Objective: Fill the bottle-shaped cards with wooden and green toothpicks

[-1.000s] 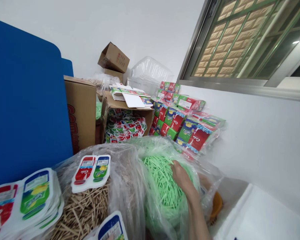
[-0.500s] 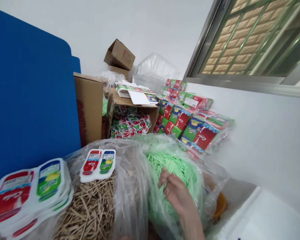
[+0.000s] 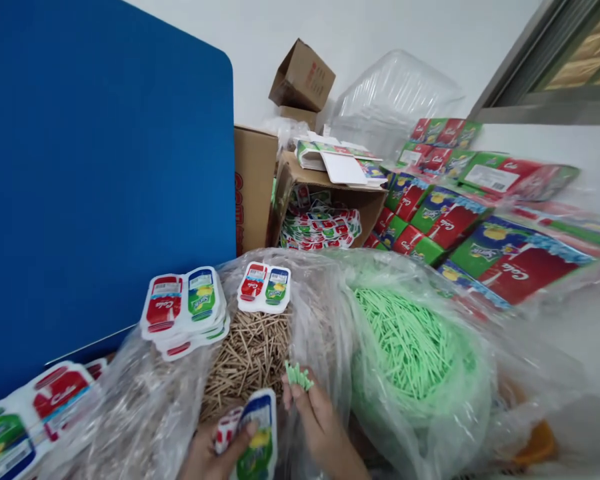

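Note:
My left hand (image 3: 213, 453), low in the middle of the view, grips a folded printed card (image 3: 260, 433) with a soft-drink label. Close beside it, my right hand (image 3: 325, 430) pinches a small bunch of thin green sticks (image 3: 299, 375), their ends showing above the fingers. Both hands are in front of a clear plastic bag of brown sticks (image 3: 250, 353). On that bag's far edge lies a cola-and-lemon printed card (image 3: 264, 288). To the right, an open clear bag holds a heap of green sticks (image 3: 405, 340).
A stack of printed cards (image 3: 185, 310) rests left of the brown sticks, with more cards (image 3: 45, 413) at lower left. Behind stand a carton of cards (image 3: 290, 173) and piled cola-printed boxes (image 3: 520, 260). A blue panel (image 3: 105, 167) rises on the left.
My right hand has left the green heap and moved left, carrying several green sticks. My left hand has come into view with the card. The camera view has turned left.

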Demonstrator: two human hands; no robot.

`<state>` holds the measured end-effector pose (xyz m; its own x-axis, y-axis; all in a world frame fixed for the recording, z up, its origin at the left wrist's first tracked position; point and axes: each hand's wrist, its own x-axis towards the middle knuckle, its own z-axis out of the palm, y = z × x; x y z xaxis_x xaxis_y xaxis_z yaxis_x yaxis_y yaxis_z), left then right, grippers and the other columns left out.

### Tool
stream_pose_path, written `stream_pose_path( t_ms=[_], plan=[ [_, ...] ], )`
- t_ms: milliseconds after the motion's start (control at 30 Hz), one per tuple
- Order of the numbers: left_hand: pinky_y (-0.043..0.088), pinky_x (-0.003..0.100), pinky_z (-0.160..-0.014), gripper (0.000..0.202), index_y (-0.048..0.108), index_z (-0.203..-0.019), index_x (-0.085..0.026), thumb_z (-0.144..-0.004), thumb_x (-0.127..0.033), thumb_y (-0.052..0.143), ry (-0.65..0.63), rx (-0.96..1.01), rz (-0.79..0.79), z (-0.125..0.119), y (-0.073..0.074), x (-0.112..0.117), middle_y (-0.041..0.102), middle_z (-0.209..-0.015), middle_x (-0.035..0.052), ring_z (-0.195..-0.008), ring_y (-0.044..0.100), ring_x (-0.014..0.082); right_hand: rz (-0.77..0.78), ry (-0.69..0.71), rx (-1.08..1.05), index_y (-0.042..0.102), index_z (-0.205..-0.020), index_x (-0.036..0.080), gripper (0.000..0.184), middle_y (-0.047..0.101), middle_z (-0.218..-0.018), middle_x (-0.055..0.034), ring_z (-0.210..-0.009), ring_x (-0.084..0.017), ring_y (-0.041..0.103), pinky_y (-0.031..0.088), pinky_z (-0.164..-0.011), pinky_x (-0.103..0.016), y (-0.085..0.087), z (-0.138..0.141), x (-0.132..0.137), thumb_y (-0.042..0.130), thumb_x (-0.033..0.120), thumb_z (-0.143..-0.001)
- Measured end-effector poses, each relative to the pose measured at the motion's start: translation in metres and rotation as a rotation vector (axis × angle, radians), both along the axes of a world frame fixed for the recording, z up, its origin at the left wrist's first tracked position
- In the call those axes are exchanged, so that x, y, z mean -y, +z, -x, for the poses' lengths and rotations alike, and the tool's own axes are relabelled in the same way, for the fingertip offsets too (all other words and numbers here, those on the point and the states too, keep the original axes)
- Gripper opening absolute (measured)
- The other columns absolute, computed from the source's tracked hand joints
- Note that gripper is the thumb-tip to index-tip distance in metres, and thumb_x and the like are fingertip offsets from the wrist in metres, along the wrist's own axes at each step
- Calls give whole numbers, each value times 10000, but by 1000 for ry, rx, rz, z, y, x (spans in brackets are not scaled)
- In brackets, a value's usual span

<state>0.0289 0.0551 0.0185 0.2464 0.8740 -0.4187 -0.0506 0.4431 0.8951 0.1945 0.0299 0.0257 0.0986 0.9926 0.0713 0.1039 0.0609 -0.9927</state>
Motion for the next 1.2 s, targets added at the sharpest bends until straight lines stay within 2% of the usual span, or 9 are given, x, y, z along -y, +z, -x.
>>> stream_pose_path(
  t_ms=[67,133,300,400,533,800,933,1100,1200],
  plan=[
    [532,246,-527,278,651,-606,-152,-561,-373,814,118,-15,40,7,-4,-2,670,-519,11,-522,646,201,-31,21,97,536,-996,205,379,529,-764,-1,-746,-154,524,401,-760,-279,-6,2,1,294,491,-939],
    [533,256,-505,290,649,-597,-149,-541,-375,822,164,-46,58,10,-7,-3,660,-484,17,-510,647,218,-36,39,145,526,-1028,206,375,535,-781,-7,-755,-156,529,403,-770,-279,-13,5,4,262,463,-954],
    [496,211,-493,314,639,-584,-150,-591,-437,768,117,-98,-99,4,-18,-3,662,-557,12,-519,591,167,-59,16,150,523,-1009,223,320,525,-784,-7,-762,-155,529,415,-764,-270,-31,6,10,258,397,-970],
    [488,221,-531,348,651,-628,-156,-654,-501,690,76,-143,-216,2,-27,-5,640,-578,4,-562,581,172,-109,4,141,517,-1005,231,296,525,-791,-7,-772,-155,533,426,-758,-264,-42,5,12,260,374,-972],
    [486,242,-547,355,642,-657,-166,-704,-517,632,36,-241,-258,4,-37,-8,625,-594,12,-592,577,188,-110,-15,147,521,-989,233,267,544,-805,-9,-789,-150,546,430,-769,-258,-51,3,13,272,329,-976],
    [481,247,-604,335,627,-665,-168,-761,-487,589,-111,-315,-295,12,-34,-16,604,-645,15,-652,566,190,-169,-15,162,519,-1036,224,258,575,-829,-13,-790,-136,559,437,-757,-232,-54,2,13,276,291,-979],
    [487,254,-624,326,625,-669,-169,-771,-477,582,-158,-334,-300,13,-32,-18,603,-658,21,-672,574,198,-163,-2,177,529,-971,221,251,571,-833,-12,-799,-132,559,431,-775,-223,-51,1,14,288,289,-977],
    [492,246,-583,334,628,-654,-175,-761,-488,585,-96,-335,-307,11,-33,-17,614,-642,25,-642,565,194,-157,-14,178,528,-941,227,244,579,-851,-11,-817,-127,567,425,-779,-212,-47,0,14,295,287,-977],
    [504,255,-607,326,649,-672,-173,-746,-487,603,-121,-310,-286,10,-33,-16,639,-662,33,-664,587,206,-144,-20,158,521,-1017,238,224,594,-855,-10,-832,-129,579,431,-785,-214,-51,1,16,307,286,-976]
  ],
)
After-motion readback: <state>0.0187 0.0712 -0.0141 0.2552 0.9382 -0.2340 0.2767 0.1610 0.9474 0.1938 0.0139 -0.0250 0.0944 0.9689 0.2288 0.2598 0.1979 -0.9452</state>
